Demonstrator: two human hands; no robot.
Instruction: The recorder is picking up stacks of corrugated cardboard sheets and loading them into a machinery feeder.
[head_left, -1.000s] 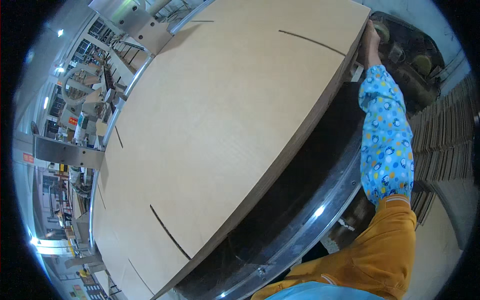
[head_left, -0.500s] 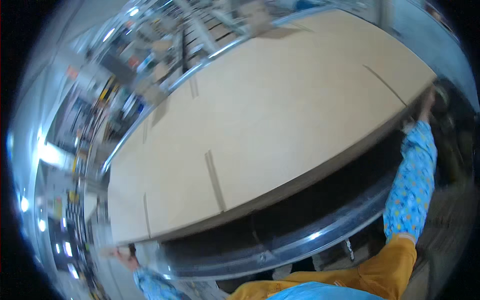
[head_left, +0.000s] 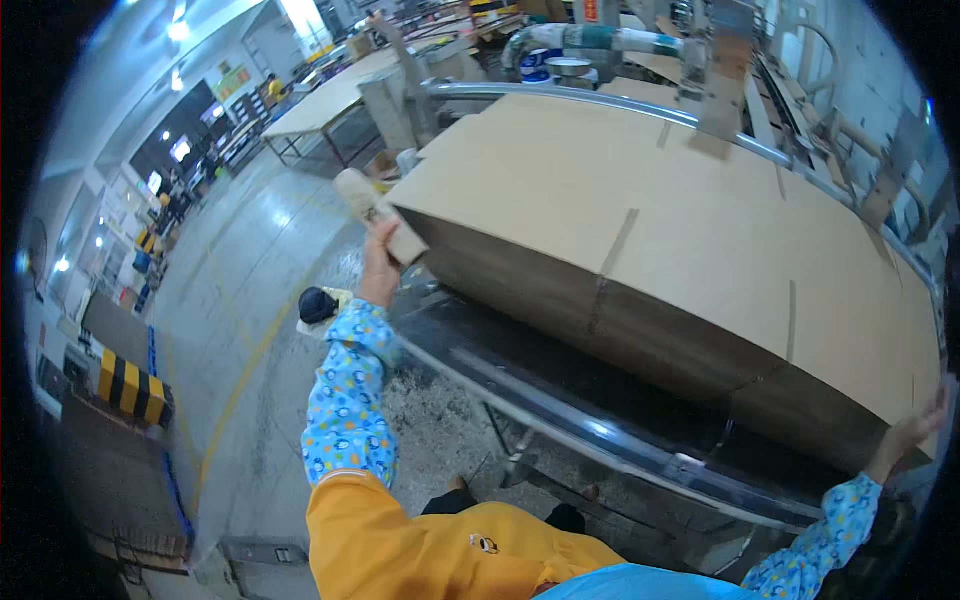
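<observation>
A tall stack of slotted brown cardboard sheets [head_left: 560, 190] lies on a dark machine bed in front of me. At its left end my left hand [head_left: 381, 268] is closed around a pale, wood-like block [head_left: 353, 196]; the block leans across the stack's near left corner. My right hand [head_left: 908, 432] is at the opposite end, against the near right corner, fingers stretched out and not wrapped round anything. Both forearms wear blue patterned sleeve covers.
A metal rail [head_left: 560, 92] borders the stack's far side, with upright metal parts [head_left: 725, 70] over it. The machine's shiny front bar [head_left: 600, 428] runs before me. Back left stands a long table [head_left: 325, 105]. A dark round object [head_left: 318, 305] sits beside my left arm.
My view has swung left, so the stack's left end and the floor show more. The block in my left hand is now plainly visible. My right hand stays near the right corner.
</observation>
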